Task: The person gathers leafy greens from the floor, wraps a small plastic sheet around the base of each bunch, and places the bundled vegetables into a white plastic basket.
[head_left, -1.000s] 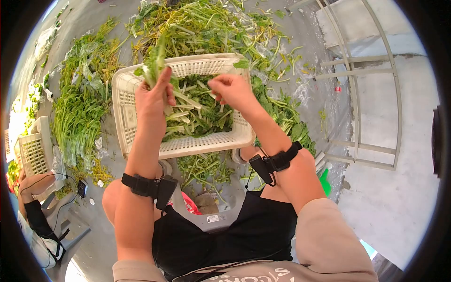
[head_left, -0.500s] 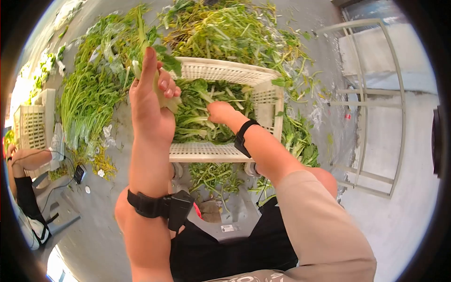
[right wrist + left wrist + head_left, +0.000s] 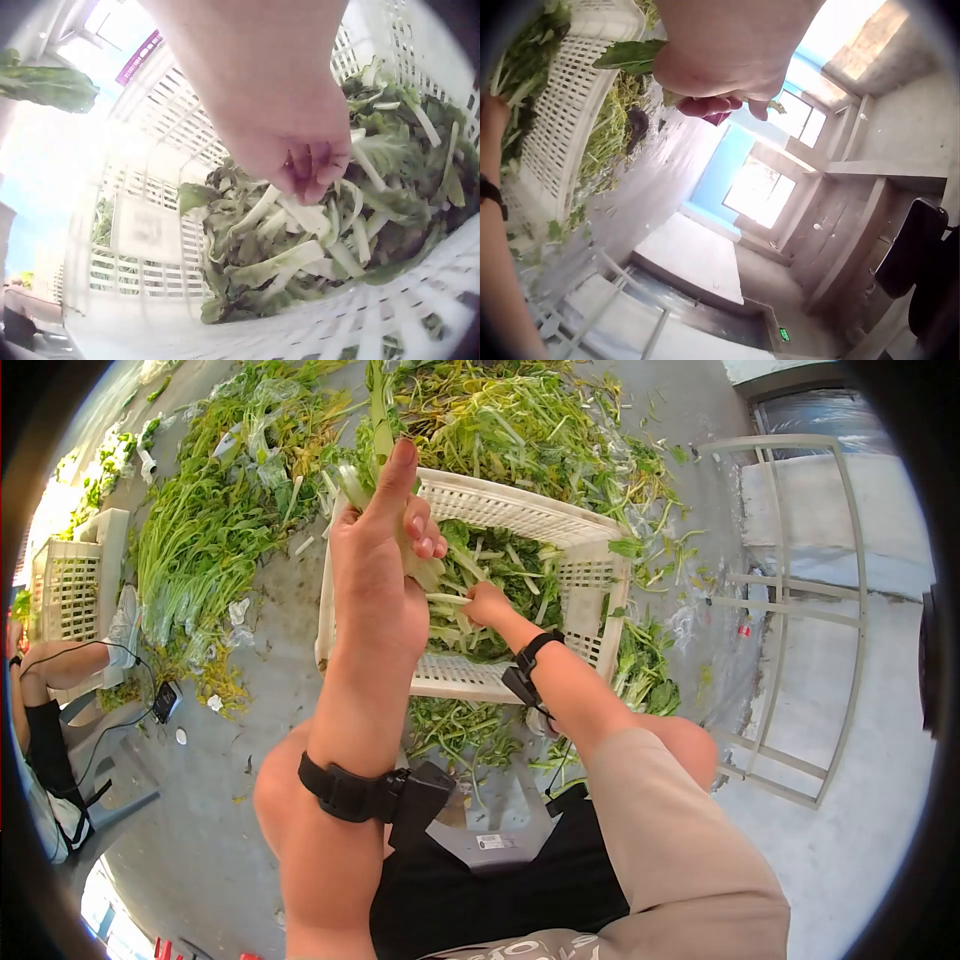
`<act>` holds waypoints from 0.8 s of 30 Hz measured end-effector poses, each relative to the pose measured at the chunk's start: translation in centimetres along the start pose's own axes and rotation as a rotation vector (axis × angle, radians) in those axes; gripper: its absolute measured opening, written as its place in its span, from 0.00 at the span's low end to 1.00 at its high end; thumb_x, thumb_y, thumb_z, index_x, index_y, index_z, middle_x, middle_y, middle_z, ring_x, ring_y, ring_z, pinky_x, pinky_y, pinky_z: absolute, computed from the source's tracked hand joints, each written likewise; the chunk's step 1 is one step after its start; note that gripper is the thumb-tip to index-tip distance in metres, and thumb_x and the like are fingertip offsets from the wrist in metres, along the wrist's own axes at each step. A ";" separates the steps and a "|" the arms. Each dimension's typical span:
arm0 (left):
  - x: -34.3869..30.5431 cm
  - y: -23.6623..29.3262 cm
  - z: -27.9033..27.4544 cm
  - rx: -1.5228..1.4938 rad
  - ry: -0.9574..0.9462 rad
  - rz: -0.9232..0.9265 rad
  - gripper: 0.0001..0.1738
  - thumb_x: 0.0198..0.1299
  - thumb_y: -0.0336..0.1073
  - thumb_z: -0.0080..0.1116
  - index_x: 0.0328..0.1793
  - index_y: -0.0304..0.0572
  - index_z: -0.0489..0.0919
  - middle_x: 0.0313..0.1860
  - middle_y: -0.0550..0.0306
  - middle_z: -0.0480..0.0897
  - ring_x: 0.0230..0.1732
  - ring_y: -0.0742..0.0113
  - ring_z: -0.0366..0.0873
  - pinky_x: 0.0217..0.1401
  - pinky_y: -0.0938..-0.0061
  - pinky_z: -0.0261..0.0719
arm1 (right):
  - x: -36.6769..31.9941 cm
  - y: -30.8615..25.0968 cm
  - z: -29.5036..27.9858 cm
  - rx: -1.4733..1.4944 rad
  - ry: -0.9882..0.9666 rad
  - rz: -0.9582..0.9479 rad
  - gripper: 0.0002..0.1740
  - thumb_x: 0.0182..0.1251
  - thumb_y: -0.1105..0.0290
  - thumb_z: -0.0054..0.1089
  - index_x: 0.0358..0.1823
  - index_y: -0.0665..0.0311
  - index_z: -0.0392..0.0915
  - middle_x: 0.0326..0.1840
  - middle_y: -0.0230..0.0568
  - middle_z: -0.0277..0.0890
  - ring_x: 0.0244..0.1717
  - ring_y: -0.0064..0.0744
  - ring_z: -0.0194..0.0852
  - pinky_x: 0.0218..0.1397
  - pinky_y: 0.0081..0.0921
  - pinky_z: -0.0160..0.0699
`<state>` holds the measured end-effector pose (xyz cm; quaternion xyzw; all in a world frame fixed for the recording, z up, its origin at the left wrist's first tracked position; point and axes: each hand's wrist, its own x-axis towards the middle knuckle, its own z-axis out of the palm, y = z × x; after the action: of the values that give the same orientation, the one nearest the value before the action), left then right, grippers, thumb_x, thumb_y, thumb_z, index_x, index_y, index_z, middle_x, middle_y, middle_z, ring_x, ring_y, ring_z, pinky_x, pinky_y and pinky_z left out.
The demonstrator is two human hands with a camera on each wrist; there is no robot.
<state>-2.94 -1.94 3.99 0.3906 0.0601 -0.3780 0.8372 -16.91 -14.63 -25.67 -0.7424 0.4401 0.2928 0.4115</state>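
Observation:
The left hand [image 3: 385, 565], thumb pointing up, has its fingers curled round a bunch of leafy greens [image 3: 380, 425] above the left side of a white slatted crate [image 3: 590, 530]. In the left wrist view a green leaf [image 3: 626, 57] sticks out beside the left hand [image 3: 727, 52]. Inside the crate, the right hand [image 3: 490, 606] pinches a pale stalk [image 3: 447, 599]. The right wrist view has the right hand [image 3: 300, 150] low over cut greens [image 3: 262, 262], its fingers curled and their tips partly hidden.
Heaps of greens [image 3: 500, 430] lie behind the crate, with long-stemmed greens [image 3: 190, 580] to its left. A second crate [image 3: 70, 595] and another person's leg [image 3: 75, 660] are at far left. A metal frame [image 3: 860, 600] stands at right.
The right hand has lowered from above the crate to the greens inside. The left hand, still gripping its bunch, appears larger and higher. The view has shifted, moving the crate rightward in the picture.

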 end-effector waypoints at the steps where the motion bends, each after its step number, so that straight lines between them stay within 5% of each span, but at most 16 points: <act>1: 0.1 0.0 -0.3 -0.005 -0.003 0.003 0.19 0.59 0.47 0.74 0.42 0.46 0.76 0.18 0.69 0.69 0.18 0.77 0.64 0.25 0.78 0.64 | -0.3 0.7 -0.5 0.121 -0.057 -0.046 0.16 0.65 0.66 0.67 0.47 0.72 0.82 0.32 0.46 0.85 0.27 0.33 0.84 0.30 0.32 0.83; 2: 0.2 -0.2 -0.5 0.002 -0.010 -0.017 0.18 0.60 0.46 0.73 0.43 0.46 0.76 0.20 0.68 0.70 0.18 0.77 0.66 0.25 0.78 0.66 | -1.6 0.4 -1.5 0.082 -0.043 -0.089 0.16 0.69 0.63 0.65 0.43 0.73 0.84 0.29 0.42 0.85 0.26 0.28 0.83 0.29 0.30 0.83; 5: -0.2 -0.1 -0.1 0.100 0.041 -0.060 0.16 0.64 0.46 0.69 0.44 0.46 0.76 0.24 0.67 0.73 0.21 0.76 0.68 0.26 0.77 0.69 | -4.8 0.2 -4.7 0.166 -0.089 -0.184 0.16 0.72 0.64 0.63 0.45 0.75 0.83 0.30 0.47 0.84 0.27 0.33 0.82 0.30 0.36 0.81; 9: -0.5 -0.1 0.8 0.242 0.114 -0.085 0.13 0.66 0.43 0.67 0.45 0.47 0.76 0.31 0.63 0.77 0.23 0.74 0.72 0.27 0.77 0.74 | -11.2 -0.7 -10.8 0.378 -0.075 -0.232 0.16 0.73 0.59 0.61 0.44 0.68 0.84 0.31 0.39 0.85 0.27 0.24 0.81 0.29 0.28 0.80; 13: 0.2 -1.5 -0.7 0.304 0.020 -0.119 0.16 0.65 0.44 0.68 0.47 0.43 0.76 0.26 0.65 0.75 0.22 0.78 0.70 0.25 0.79 0.70 | -18.8 -2.2 -16.2 0.734 0.181 -0.369 0.15 0.74 0.60 0.59 0.51 0.64 0.82 0.40 0.35 0.86 0.29 0.20 0.81 0.31 0.20 0.78; 15: -0.1 -2.5 -0.5 0.326 -0.016 -0.101 0.18 0.66 0.45 0.67 0.48 0.41 0.75 0.24 0.68 0.73 0.22 0.79 0.69 0.24 0.80 0.68 | -21.9 -3.2 -17.6 0.986 0.481 -0.475 0.14 0.74 0.63 0.59 0.54 0.64 0.82 0.41 0.36 0.86 0.30 0.21 0.81 0.32 0.18 0.77; 18: -0.3 -4.4 -1.0 0.198 -0.020 -0.318 0.17 0.70 0.46 0.62 0.50 0.41 0.74 0.26 0.67 0.72 0.27 0.76 0.71 0.32 0.78 0.73 | -23.4 -4.6 -17.0 1.064 0.715 -0.527 0.16 0.73 0.66 0.60 0.58 0.65 0.82 0.36 0.35 0.85 0.27 0.21 0.79 0.28 0.19 0.75; 21: -0.9 -6.6 -1.2 0.096 -0.083 -0.354 0.15 0.71 0.45 0.60 0.51 0.42 0.74 0.32 0.64 0.75 0.32 0.72 0.73 0.38 0.74 0.76 | -23.4 -5.9 -14.7 0.902 0.734 -0.653 0.16 0.73 0.67 0.61 0.57 0.64 0.83 0.35 0.37 0.85 0.26 0.21 0.77 0.28 0.20 0.72; 23: -1.6 -7.1 0.2 0.098 0.004 -0.389 0.12 0.72 0.42 0.58 0.52 0.43 0.74 0.37 0.61 0.78 0.35 0.69 0.75 0.42 0.72 0.79 | -24.8 -7.0 -14.3 0.713 0.726 -0.537 0.14 0.71 0.70 0.62 0.55 0.66 0.84 0.36 0.39 0.84 0.26 0.22 0.76 0.29 0.21 0.71; 24: -1.7 -7.5 0.2 0.087 -0.029 -0.374 0.12 0.72 0.42 0.58 0.51 0.43 0.75 0.38 0.60 0.78 0.36 0.69 0.76 0.43 0.71 0.80 | -24.3 -7.2 -13.8 0.625 0.806 -0.689 0.14 0.71 0.71 0.62 0.54 0.66 0.84 0.36 0.40 0.84 0.26 0.24 0.76 0.29 0.23 0.72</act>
<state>-9.29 -4.14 0.30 0.4032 0.1032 -0.5349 0.7353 -20.18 -14.61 3.05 -0.7386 0.3608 -0.3037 0.4818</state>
